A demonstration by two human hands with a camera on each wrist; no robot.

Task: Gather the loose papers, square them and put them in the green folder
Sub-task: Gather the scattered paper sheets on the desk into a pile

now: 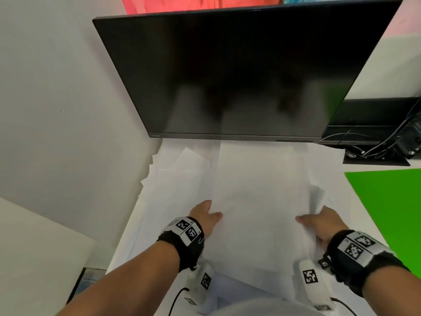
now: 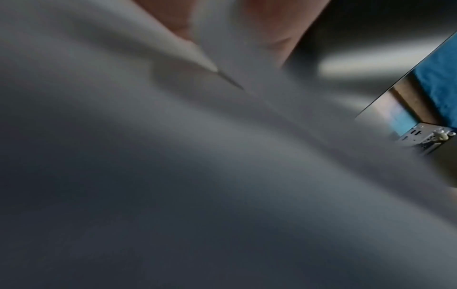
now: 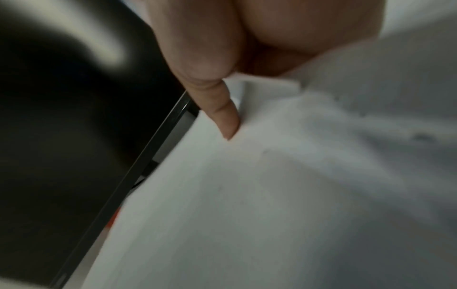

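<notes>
Left hand: your left hand (image 1: 206, 218) grips the near left edge of the papers (image 1: 259, 201), thumb on top and fingers tucked under the sheets.
Right hand: your right hand (image 1: 324, 226) pinches the near right edge of the same sheets, thumb lying across the top; the right wrist view shows that thumb (image 3: 222, 109) pressed onto the white paper.
Papers: a loose white stack lies between your two hands and runs away from you; more sheets fan out unevenly beyond your left hand, and a few curled edges stick up just past your right hand.
Left wrist view: blurred; only paper close to the lens and a bit of finger can be made out.
Green folder: the green folder (image 1: 387, 213) lies flat just outside your right hand, apart from the stack.
Monitor: a dark monitor (image 1: 239, 71) stands beyond both hands, its lower edge over the far end of the papers.
Cables: black cables (image 1: 387, 142) sit past the folder, ahead of your right hand.
</notes>
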